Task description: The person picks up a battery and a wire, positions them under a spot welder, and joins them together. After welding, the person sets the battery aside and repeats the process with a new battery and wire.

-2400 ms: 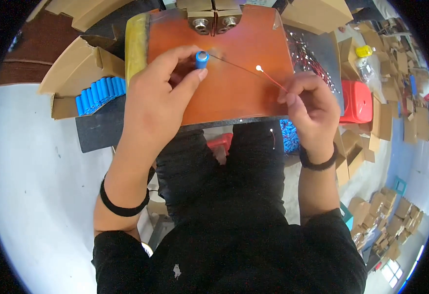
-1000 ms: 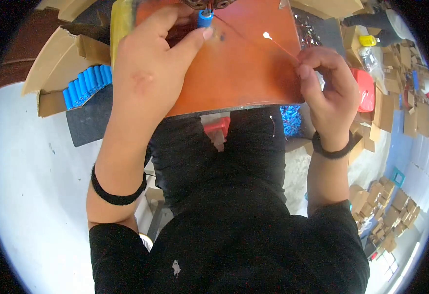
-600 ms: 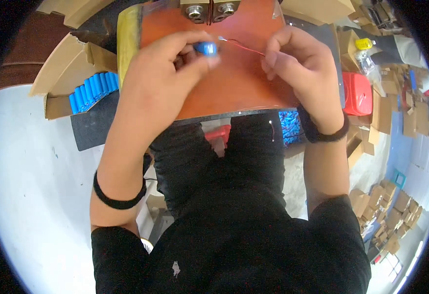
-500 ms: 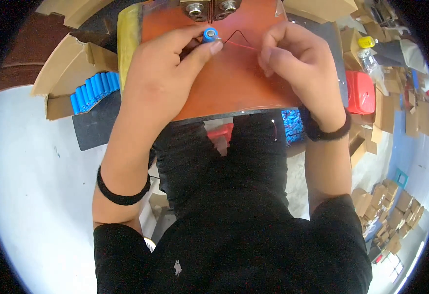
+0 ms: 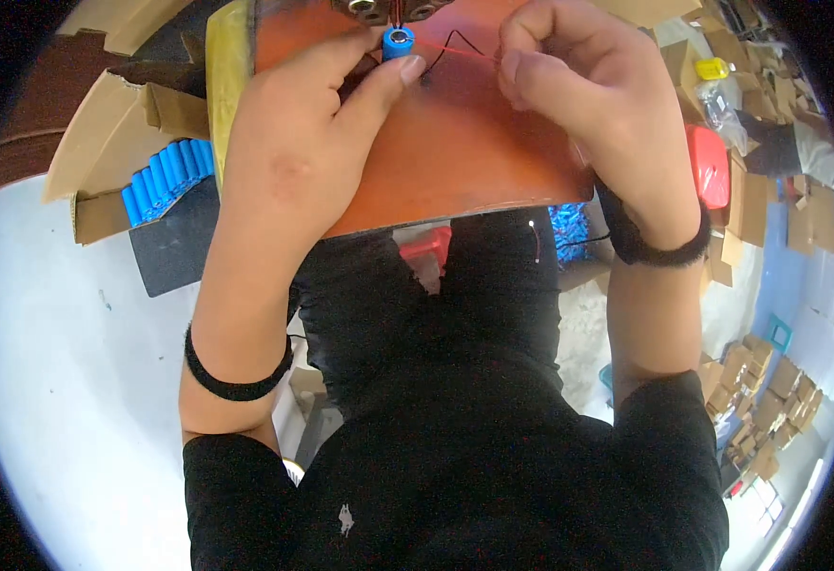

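We've got the left hand (image 5: 307, 152) reaching up the frame w/ thumb and fingers pinched on a small blue cylinder cell (image 5: 398, 42), top centre, end-on to the camera so its cap faces us. It sits just below the metal fixture (image 5: 383, 8) at the very top edge, prob. so that end stays reachable. The right hand (image 5: 583, 90), upper right, is curled tight, fingertips pressed together on a thin red wire (image 5: 455, 49) that runs left to the cell; a black wire (image 5: 450, 43) loops beside it. Keeping the wire taut and low seems meant to line it up w/ the cell's end. Both hands work over the orange mat (image 5: 464, 152), which rests at the table edge above our lap. More blue cells (image 5: 165, 181) lie in a cardboard tray, left. A red box (image 5: 707, 162) sits at right, cartons beyond.
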A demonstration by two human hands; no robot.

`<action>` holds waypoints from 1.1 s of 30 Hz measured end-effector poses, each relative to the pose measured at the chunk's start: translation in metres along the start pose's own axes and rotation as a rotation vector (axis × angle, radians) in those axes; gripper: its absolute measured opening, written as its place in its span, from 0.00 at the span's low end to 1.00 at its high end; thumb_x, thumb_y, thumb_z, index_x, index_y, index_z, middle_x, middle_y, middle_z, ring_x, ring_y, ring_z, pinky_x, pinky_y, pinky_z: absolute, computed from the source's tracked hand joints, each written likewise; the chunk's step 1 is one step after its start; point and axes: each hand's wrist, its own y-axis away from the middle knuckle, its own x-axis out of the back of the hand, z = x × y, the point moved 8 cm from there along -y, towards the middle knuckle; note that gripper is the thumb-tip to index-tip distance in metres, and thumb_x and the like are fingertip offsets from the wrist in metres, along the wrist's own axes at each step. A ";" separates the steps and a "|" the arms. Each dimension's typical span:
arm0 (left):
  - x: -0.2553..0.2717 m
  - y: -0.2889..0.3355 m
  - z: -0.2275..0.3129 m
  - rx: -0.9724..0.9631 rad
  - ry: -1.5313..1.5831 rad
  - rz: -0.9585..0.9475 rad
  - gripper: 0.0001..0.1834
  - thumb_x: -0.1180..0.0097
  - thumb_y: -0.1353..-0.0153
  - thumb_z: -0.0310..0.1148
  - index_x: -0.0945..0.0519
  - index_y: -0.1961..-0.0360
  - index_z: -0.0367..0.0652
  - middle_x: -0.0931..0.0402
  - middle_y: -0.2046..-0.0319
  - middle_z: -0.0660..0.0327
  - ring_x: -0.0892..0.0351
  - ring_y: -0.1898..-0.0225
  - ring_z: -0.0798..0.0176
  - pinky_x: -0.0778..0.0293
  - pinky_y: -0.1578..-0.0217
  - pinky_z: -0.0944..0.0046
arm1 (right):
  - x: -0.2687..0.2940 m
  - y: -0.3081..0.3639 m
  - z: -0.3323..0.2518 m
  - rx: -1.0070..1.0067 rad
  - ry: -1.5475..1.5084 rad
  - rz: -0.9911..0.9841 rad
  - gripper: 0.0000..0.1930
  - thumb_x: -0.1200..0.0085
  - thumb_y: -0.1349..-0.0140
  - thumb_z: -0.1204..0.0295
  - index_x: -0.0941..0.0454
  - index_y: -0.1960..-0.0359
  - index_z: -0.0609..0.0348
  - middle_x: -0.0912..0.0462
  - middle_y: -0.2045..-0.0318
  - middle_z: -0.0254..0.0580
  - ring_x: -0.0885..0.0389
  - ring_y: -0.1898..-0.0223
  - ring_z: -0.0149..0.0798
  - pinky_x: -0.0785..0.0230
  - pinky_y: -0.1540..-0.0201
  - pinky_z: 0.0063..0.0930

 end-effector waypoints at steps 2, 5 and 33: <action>0.002 0.001 0.001 0.010 -0.044 0.005 0.16 0.41 0.39 0.41 0.19 0.58 0.38 0.24 0.76 0.49 0.26 0.76 0.54 0.30 0.70 0.62 | -0.001 0.001 0.002 -0.008 0.000 -0.003 0.03 0.46 0.45 0.81 0.27 0.70 0.64 0.28 0.74 0.26 0.32 0.72 0.19 0.39 0.68 0.14; 0.003 0.001 0.000 0.028 -0.154 0.033 0.18 0.40 0.39 0.42 0.18 0.55 0.39 0.20 0.71 0.52 0.24 0.70 0.61 0.29 0.65 0.66 | -0.001 0.001 0.003 -0.021 0.036 0.017 0.03 0.46 0.45 0.81 0.27 0.70 0.64 0.28 0.74 0.26 0.32 0.72 0.19 0.39 0.69 0.14; 0.070 0.050 -0.098 -0.064 -1.137 -0.040 0.14 0.45 0.44 0.30 0.24 0.56 0.39 0.23 0.62 0.49 0.22 0.59 0.46 0.26 0.61 0.51 | 0.102 0.354 -0.105 -1.350 0.756 0.781 0.09 0.51 0.41 0.69 0.23 0.67 0.63 0.24 0.75 0.33 0.29 0.74 0.27 0.37 0.71 0.22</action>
